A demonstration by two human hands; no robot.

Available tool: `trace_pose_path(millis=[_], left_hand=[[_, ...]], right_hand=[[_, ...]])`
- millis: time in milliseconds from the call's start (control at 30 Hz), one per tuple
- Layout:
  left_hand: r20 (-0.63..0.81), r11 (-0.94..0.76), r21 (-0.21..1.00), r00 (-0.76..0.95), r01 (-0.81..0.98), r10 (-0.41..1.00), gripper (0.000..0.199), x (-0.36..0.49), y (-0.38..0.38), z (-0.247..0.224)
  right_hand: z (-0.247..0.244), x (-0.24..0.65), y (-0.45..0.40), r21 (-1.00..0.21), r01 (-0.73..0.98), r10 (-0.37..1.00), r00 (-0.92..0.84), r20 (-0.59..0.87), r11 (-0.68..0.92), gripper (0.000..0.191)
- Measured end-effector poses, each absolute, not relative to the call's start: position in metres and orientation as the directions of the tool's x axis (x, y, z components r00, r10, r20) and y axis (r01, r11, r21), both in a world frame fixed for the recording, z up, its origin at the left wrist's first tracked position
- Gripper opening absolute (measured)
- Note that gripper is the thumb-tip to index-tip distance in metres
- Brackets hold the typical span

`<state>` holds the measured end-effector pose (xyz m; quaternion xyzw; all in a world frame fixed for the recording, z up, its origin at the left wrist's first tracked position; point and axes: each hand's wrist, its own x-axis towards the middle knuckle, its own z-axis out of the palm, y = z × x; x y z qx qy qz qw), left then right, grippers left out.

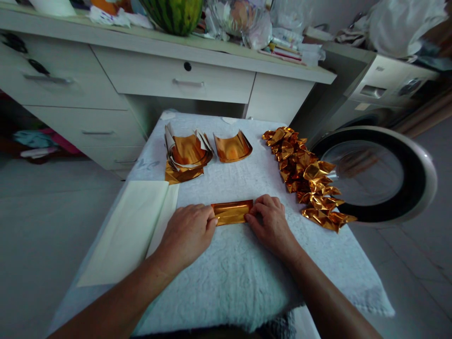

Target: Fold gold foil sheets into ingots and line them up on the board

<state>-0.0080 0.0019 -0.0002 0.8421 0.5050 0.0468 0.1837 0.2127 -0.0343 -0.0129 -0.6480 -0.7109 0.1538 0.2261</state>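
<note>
A strip of shiny gold foil paper lies across the cloth-covered table, pinched at both ends. My left hand is closed on its left end, and my right hand pinches the right end. Beyond them sits a stack of curved gold and white sheets, with a smaller curled gold piece beside it. Several folded gold foil shapes form a long row on the right. Pale paper sheets lie flat to the left of my left hand.
The table has a light blue cloth. Behind it stands a white drawer counter bearing a watermelon and plastic bags. At the right, a washing machine's round door stands open close to the table edge.
</note>
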Motion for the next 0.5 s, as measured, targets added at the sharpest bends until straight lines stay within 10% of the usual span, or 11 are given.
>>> trace_pose_path(millis=[500], left_hand=[[-0.127,-0.42,0.327,0.479,0.847,0.868,0.018,-0.0058,0.0016,0.0022]], right_hand=[[-0.0148,0.2133,-0.0332,-0.546,0.833,0.99,-0.009,0.139,0.084,0.015]])
